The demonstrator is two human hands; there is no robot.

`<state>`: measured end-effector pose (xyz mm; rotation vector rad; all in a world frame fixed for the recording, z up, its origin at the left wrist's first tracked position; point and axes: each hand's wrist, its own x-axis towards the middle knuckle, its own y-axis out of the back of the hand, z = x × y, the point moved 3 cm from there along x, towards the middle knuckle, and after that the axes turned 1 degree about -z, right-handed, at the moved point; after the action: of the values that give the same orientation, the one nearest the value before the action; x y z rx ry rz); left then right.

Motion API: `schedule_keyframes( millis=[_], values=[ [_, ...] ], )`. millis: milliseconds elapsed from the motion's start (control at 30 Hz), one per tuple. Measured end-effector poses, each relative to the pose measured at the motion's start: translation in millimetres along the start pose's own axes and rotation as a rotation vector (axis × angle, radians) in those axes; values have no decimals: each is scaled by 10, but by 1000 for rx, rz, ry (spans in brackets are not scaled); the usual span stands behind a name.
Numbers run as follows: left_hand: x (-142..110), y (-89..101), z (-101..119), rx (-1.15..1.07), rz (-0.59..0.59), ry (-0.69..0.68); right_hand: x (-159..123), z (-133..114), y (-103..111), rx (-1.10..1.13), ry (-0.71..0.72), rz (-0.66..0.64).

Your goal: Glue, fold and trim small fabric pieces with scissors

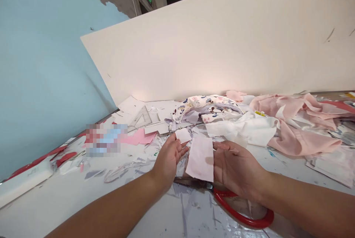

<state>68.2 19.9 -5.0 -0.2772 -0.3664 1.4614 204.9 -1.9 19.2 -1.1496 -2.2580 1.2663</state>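
My left hand [168, 160] is closed, pinching a small whitish square piece [183, 135] between thumb and fingers. Opposite it, my right hand [235, 166] is turned palm up and holds a larger pale pink rectangular piece [201, 158] by its right edge. Whether these pieces are cloth or paper I cannot tell. Below both hands lies a pair of scissors with red handles [251, 221], its dark blades pointing left and partly hidden by the hands and the pink piece.
Behind my hands lie a floral cloth [213, 105], white fabric [246, 129] and crumpled pink fabric [299, 110]. A clear set square [142, 117] and pink paper [138, 136] are among scraps on the left. A pale panel [210, 42] stands along the back of the white table [91, 193].
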Motion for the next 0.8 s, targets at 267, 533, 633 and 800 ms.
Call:
schedule_keyframes(
  millis=[267, 533, 633, 800],
  values=[
    [-46, -90, 14, -5, -104, 5, 13, 26, -16, -8, 42, -151],
    [-62, -81, -7, 8, -115, -3, -4, 49, -32, -19, 41, -182],
    [-71, -97, -10, 7, -138, -4, 5, 62, -17, -9, 46, -182],
    [-90, -114, 6, -6, -151, 13, 12, 57, -18, 5, 65, -200]
  ],
)
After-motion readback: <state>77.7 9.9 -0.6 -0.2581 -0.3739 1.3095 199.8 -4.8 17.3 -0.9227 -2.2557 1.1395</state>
